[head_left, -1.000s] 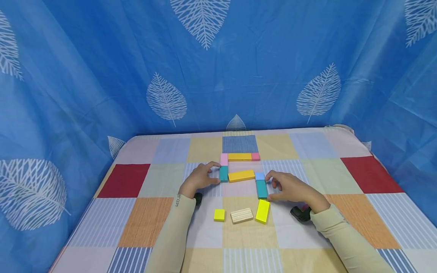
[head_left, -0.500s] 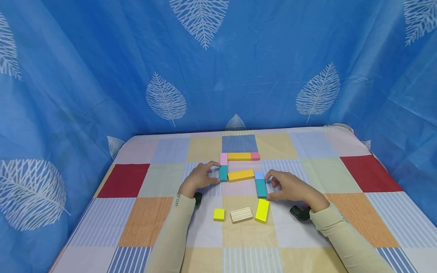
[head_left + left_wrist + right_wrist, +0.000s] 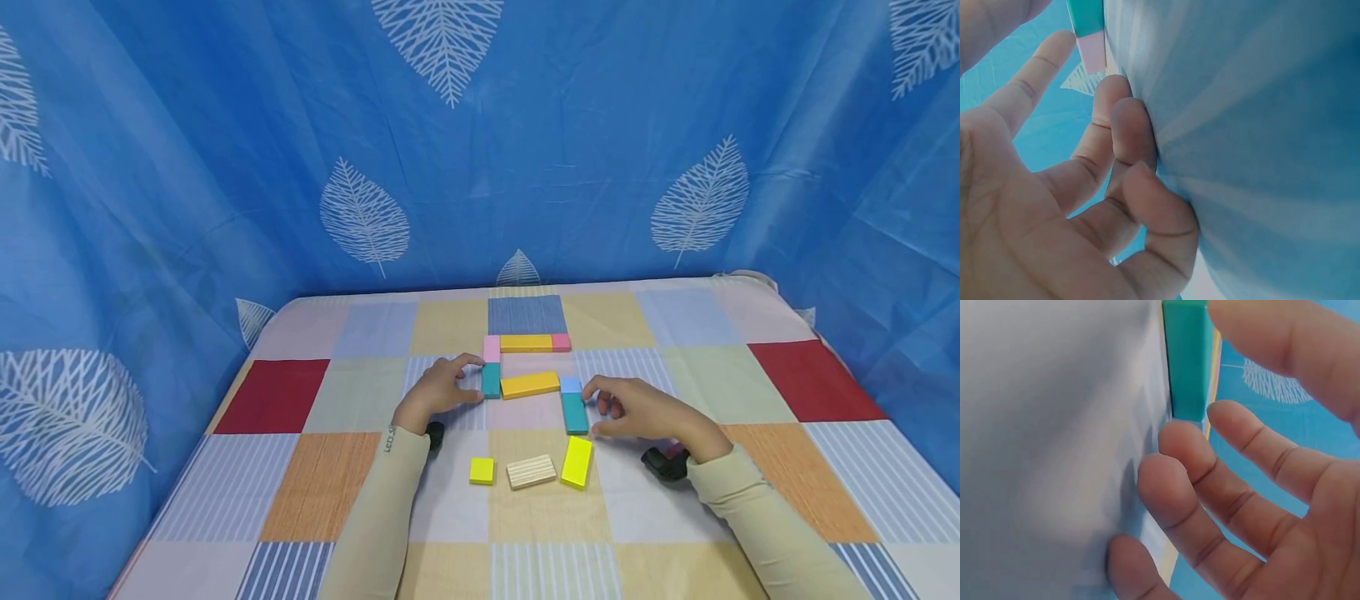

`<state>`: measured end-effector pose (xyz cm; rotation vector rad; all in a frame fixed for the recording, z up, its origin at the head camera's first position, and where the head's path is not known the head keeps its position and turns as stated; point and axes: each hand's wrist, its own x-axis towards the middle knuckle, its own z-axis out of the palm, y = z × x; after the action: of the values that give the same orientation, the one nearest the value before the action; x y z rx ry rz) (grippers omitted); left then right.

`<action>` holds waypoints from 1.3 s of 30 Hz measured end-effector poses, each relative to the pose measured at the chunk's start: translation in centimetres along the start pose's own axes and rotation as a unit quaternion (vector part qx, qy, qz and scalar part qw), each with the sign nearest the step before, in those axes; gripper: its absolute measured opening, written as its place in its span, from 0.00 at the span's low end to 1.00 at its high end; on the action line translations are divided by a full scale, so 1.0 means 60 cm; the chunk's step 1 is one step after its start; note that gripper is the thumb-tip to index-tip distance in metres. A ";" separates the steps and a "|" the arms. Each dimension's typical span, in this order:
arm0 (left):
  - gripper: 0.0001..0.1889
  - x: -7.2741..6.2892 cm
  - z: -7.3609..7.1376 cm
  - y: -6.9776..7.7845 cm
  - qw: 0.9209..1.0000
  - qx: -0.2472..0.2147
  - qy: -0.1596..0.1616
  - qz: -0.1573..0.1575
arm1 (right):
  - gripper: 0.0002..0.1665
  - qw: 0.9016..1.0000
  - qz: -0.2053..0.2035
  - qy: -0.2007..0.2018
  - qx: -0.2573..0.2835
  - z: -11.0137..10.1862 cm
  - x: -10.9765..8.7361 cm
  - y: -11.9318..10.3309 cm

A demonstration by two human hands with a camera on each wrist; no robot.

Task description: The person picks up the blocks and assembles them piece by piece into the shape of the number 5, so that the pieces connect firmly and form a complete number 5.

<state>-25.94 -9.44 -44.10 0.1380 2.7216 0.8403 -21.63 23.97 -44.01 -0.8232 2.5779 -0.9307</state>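
In the head view, my left hand (image 3: 437, 388) lies just left of a teal block (image 3: 491, 382), index fingertip and thumb right at its left side. The left wrist view shows the other fingers bent against the cloth beside that teal block (image 3: 1087, 15) and a pink block (image 3: 1091, 53). My right hand (image 3: 647, 411) is beside a second teal block (image 3: 575, 414), index fingertip near its far end and thumb a little off its near end. Above that block is a light blue block (image 3: 571, 385). An orange-yellow block (image 3: 531, 385), slightly slanted, spans between the two sides.
At the back, another orange-yellow block (image 3: 527, 343) lies between the pink block (image 3: 492, 348) and a deeper pink one (image 3: 561, 342). Nearer are a small yellow block (image 3: 482, 471), a ridged wooden block (image 3: 532, 472) and a bright yellow block (image 3: 577, 462). A blue curtain (image 3: 570, 150) hangs behind.
My right hand has shifted slightly to the right, its thumb drawing away from the teal block. The left hand and the blocks stay where they were.
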 end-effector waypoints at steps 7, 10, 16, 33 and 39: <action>0.30 -0.001 -0.002 0.001 1.000 -0.001 -0.002 0.004 | 0.20 0.999 -0.034 -0.014 0.028 -0.006 -0.004 0.001; 0.30 -0.001 -0.002 0.000 1.000 -0.001 -0.003 0.004 | 0.19 0.998 -0.039 -0.023 0.048 -0.005 -0.003 0.002; 0.30 0.000 -0.002 -0.001 1.000 -0.002 -0.003 0.004 | 0.15 0.994 -0.055 -0.042 0.085 -0.002 -0.001 0.001; 0.30 -0.005 -0.005 0.001 1.000 -0.003 -0.005 0.011 | 0.15 0.984 -0.104 -0.091 0.115 0.007 -0.001 -0.017; 0.30 -0.006 -0.004 0.001 1.000 -0.003 -0.006 0.011 | 0.18 0.985 -0.098 -0.100 0.104 0.013 0.001 -0.016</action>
<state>-25.66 -9.58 -43.77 0.1718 2.7118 0.8507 -20.92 22.95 -43.95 -1.0639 2.2152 -1.0888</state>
